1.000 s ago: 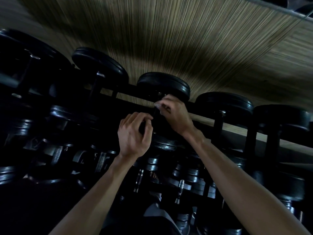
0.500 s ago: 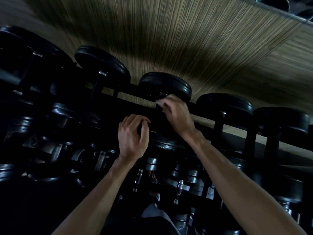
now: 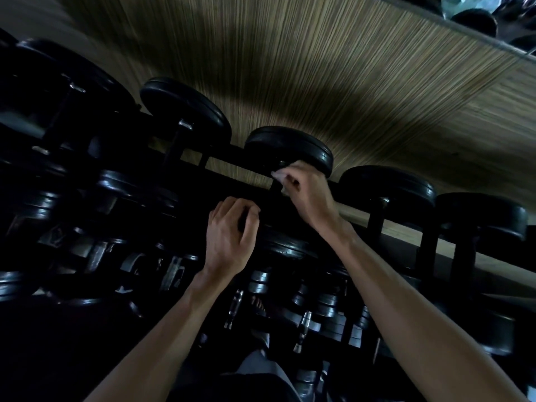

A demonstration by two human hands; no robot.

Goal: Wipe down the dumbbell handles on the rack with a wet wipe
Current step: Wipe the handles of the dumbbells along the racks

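Note:
A row of black dumbbells stands on the top tier of a dark rack. My right hand (image 3: 309, 192) grips a white wet wipe (image 3: 279, 177) around the handle of the middle dumbbell (image 3: 290, 146), just below its far head. My left hand (image 3: 232, 236) is curled over the near head (image 3: 285, 245) of the same dumbbell, fingers gripping its edge. The handle itself is hidden under my right hand and in shadow.
Neighbouring dumbbells stand left (image 3: 185, 108) and right (image 3: 387, 184) on the same tier. Lower tiers hold smaller chrome-handled dumbbells (image 3: 304, 323). A striped wooden wall (image 3: 319, 68) rises behind the rack. A mirror edge (image 3: 493, 21) shows at the top right.
My right hand with the wipe has slid slightly up the handle toward the far head. My left hand has stayed on the near head.

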